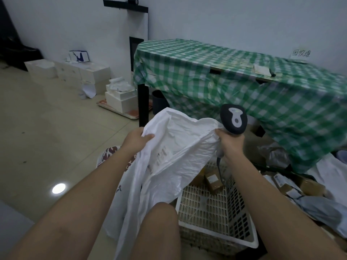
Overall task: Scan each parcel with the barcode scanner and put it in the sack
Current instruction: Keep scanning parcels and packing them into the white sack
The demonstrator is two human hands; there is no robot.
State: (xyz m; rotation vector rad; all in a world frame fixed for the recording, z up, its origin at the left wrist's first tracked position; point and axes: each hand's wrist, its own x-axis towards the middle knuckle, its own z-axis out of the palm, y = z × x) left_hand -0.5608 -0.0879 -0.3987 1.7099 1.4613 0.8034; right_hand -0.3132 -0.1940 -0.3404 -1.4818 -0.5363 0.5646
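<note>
Fingers (pixel 148 136) of the left hand (pixel 136 140) curl over the left edge of the white woven sack's (pixel 174 147) mouth, thumb on top, gripping the fabric. On the other side, the right hand (pixel 228 142) has its fingers wrapped round the handle of the barcode scanner (pixel 233 118) and also pinches the right edge of the sack's mouth against it. Between the two hands the mouth is held open and faces up toward the camera.

From the right fist the scanner stands nearly upright, its long axis running up and slightly away, its dark rounded head topmost with a grey keyhole-shaped inset facing the camera. Its cable (pixel 219 166) drops below the wrist toward the basket.

From the hands the sack hangs down and to the left, its body falling past a bare knee (pixel 161 212). Inside it, just below the mouth, lies a white parcel (pixel 161 156) with a printed label, the print too blurred to read.

A white plastic lattice basket (pixel 216 209) sits on the floor just to the right of the sack, holding small brown cardboard boxes (pixel 212 182) with labels. More parcels (pixel 293 186), brown boxes and grey mailer bags, lie heaped on the floor at the right. Behind stands a bench (pixel 234 76) draped in a green-and-white checked cloth. White boxes (pixel 75 72) are stacked along the far wall.
</note>
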